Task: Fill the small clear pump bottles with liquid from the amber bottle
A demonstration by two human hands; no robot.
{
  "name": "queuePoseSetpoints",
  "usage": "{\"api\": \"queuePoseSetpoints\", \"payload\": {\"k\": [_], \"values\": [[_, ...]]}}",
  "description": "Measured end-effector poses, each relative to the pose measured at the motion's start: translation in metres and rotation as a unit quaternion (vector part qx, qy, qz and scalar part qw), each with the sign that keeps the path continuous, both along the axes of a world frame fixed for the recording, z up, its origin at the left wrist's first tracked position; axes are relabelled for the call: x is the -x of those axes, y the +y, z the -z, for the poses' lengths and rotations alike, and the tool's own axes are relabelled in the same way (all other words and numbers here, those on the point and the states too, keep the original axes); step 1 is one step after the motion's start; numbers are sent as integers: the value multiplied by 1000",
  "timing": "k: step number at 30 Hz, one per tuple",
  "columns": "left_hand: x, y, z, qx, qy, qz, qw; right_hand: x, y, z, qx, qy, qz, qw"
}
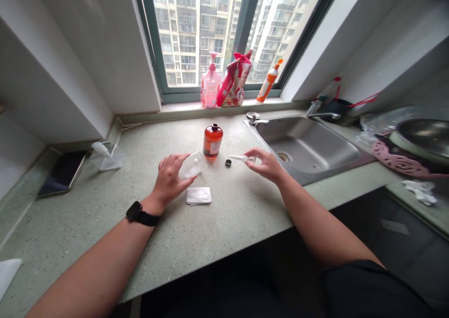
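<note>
My left hand [170,174] is closed around the side of a small clear plastic container [192,166], thumb and fingers on its edges. Between the fingertips of my right hand [265,166] is a thin translucent dropper [236,158], its tip pointing left. Beyond both hands stands an amber bottle [212,141] with a white label and an uncovered neck. Its likely black cap [228,162] lies on the counter just right of it, near the dropper tip. A folded white tissue [199,195] lies below the container, close to my left thumb.
A steel sink [308,142] is set in the counter [168,252] at right. A phone or tablet [62,173] and another clear container [107,156] lie at left. On the windowsill stand a pink pump bottle [210,86], a red bag [235,82] and an orange bottle [268,84].
</note>
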State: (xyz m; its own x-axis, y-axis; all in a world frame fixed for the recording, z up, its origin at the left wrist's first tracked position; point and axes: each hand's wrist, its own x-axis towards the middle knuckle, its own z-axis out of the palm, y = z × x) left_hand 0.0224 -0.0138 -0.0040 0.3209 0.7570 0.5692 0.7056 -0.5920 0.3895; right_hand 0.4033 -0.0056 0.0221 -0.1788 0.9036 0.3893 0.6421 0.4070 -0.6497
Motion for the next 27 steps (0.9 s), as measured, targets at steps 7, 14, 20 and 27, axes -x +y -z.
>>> {"api": "queuePoseSetpoints", "payload": {"k": [7,14,20,27], "values": [[3,4,1,-1,5,-2,1000,-35,-2,17,58,-15,43,997],[4,3,-3,16,16,-9,1000,-33,-4,24,82,-68,29,994],[4,4,-3,25,11,-4,1000,-34,-1,25,55,-76,-10,996],[3,4,-2,22,7,-2,1000,-35,0,25,66,-101,-19,993]]}}
